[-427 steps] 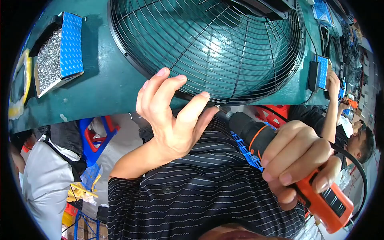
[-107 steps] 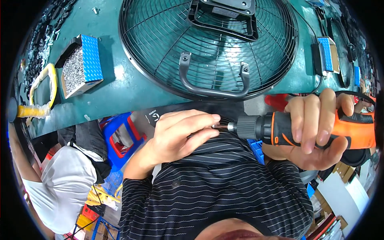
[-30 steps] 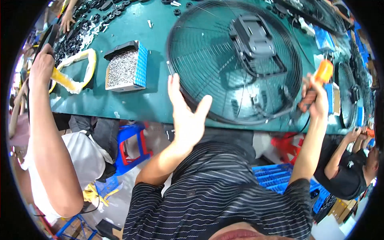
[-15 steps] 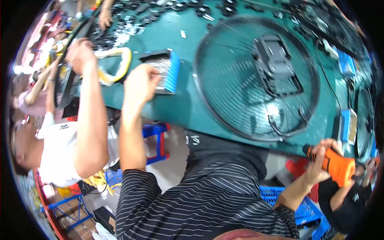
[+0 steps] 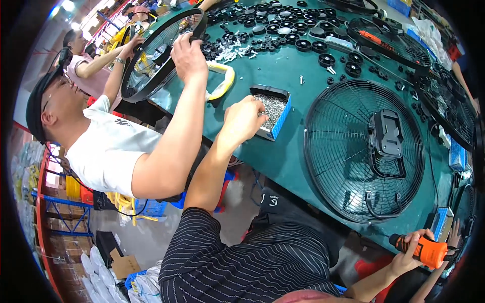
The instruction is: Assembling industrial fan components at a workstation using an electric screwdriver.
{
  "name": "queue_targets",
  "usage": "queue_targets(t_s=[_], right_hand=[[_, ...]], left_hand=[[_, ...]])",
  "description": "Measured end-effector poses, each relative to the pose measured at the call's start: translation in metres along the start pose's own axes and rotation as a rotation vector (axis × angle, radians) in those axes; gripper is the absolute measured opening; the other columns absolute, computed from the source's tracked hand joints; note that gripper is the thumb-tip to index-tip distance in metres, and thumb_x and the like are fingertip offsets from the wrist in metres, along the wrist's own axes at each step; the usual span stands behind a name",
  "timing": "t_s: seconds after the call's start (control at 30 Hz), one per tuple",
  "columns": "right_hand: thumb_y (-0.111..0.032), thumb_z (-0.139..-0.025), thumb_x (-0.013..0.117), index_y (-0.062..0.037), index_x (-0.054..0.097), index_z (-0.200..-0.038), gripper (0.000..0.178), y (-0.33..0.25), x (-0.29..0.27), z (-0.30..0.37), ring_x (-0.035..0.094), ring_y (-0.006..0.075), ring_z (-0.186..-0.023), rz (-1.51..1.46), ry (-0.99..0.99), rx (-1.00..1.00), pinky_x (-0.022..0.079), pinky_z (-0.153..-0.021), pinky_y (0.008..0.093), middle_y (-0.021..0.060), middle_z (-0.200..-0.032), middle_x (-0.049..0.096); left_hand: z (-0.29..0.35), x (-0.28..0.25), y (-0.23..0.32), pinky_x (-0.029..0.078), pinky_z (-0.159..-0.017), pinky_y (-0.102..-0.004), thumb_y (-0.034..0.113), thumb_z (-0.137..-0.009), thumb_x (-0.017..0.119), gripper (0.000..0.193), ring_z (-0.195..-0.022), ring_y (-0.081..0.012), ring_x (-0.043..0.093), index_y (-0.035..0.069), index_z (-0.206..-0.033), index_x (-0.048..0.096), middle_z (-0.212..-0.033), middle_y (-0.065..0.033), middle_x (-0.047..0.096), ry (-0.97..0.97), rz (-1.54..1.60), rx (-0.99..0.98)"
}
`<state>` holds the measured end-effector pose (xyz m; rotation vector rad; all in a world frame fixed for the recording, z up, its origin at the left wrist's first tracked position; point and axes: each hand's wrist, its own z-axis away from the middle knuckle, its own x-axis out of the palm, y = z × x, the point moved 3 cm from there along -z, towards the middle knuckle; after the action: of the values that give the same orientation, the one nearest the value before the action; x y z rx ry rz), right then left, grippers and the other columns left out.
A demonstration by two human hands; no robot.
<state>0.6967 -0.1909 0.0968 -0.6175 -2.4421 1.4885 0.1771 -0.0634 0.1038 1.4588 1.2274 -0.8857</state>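
Observation:
My left hand (image 5: 242,122) is at the near-left edge of a blue box of small metal screws (image 5: 273,110), its fingers curled in toward the thumb. What they pinch, if anything, is too small to make out. At the lower right my right hand (image 5: 410,252) is wrapped round an orange and black power screwdriver (image 5: 428,251), held by the table's edge. Between my hands a round black fan with a wire grille (image 5: 338,151) lies on the green table. A black motor housing (image 5: 388,135) and a curved black handle (image 5: 382,209) show on it.
On the left a co-worker in white (image 5: 113,151) holds an upright fan frame (image 5: 161,53). A yellow ring-shaped part (image 5: 222,86) lies beyond my left hand. Several black round knobs (image 5: 303,44) spread across the far table. More fans (image 5: 449,101) lie at the right.
The view has swung left, so the table's things sit further right and lower in the picture. My left hand stays by the screw box; my right hand still holds the power screwdriver.

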Motion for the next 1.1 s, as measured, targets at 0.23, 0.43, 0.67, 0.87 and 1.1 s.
queue_targets(t_s=[0.23, 0.43, 0.67, 0.87, 1.1], right_hand=[[0.003, -0.090, 0.059, 0.0036, 0.047, -0.122, 0.034, -0.003, 0.002, -0.001, 0.051, 0.0125, -0.068, -0.006, 0.024, 0.035, 0.044, -0.062, 0.0248, 0.0091, -0.087, 0.052], [0.005, -0.088, 0.060, 0.0020, 0.048, -0.121, 0.035, -0.011, 0.000, 0.000, 0.052, 0.0135, -0.063, -0.079, 0.100, -0.016, 0.045, -0.060, 0.0259, 0.0096, -0.083, 0.052], [0.003, -0.087, 0.057, 0.0012, 0.047, -0.118, 0.033, -0.035, 0.014, -0.001, 0.050, 0.0137, -0.060, -0.145, 0.115, -0.070, 0.045, -0.059, 0.0262, 0.0089, -0.080, 0.051], [0.002, -0.086, 0.055, 0.0009, 0.047, -0.118, 0.033, -0.041, 0.017, 0.004, 0.050, 0.0136, -0.058, -0.210, 0.047, -0.069, 0.044, -0.056, 0.0258, 0.0086, -0.079, 0.050], [-0.005, -0.089, 0.060, 0.0004, 0.043, -0.123, 0.039, -0.064, 0.044, 0.000, 0.049, 0.0112, -0.058, -0.554, 0.023, -0.068, 0.044, -0.055, 0.0241, 0.0090, -0.088, 0.051]], left_hand=[[-0.020, 0.007, 0.002, 0.052, -0.075, -0.0430, 0.016, -0.082, 0.068, 0.011, -0.089, -0.0310, 0.067, 0.008, -0.090, 0.071, -0.091, -0.0100, 0.068, -0.116, 0.005, -0.024], [-0.013, 0.002, 0.001, 0.050, -0.073, -0.0465, 0.012, -0.085, 0.065, 0.010, -0.086, -0.0378, 0.064, 0.004, -0.085, 0.061, -0.088, -0.0152, 0.065, 0.040, 0.054, 0.027], [-0.011, 0.004, 0.007, 0.052, -0.074, -0.0417, 0.016, -0.079, 0.072, 0.013, -0.085, -0.0327, 0.067, 0.006, -0.089, 0.071, -0.090, -0.0120, 0.066, -0.104, -0.051, 0.057], [-0.017, -0.007, 0.012, 0.051, -0.073, -0.0417, 0.016, -0.080, 0.072, 0.011, -0.081, -0.0320, 0.067, 0.006, -0.086, 0.072, -0.086, -0.0106, 0.067, -0.064, 0.012, -0.007], [0.017, -0.013, 0.046, 0.051, -0.064, -0.0321, 0.003, -0.084, 0.067, 0.007, -0.074, -0.0209, 0.066, 0.001, -0.090, 0.071, -0.082, -0.0093, 0.066, 0.185, 0.596, 0.171]])
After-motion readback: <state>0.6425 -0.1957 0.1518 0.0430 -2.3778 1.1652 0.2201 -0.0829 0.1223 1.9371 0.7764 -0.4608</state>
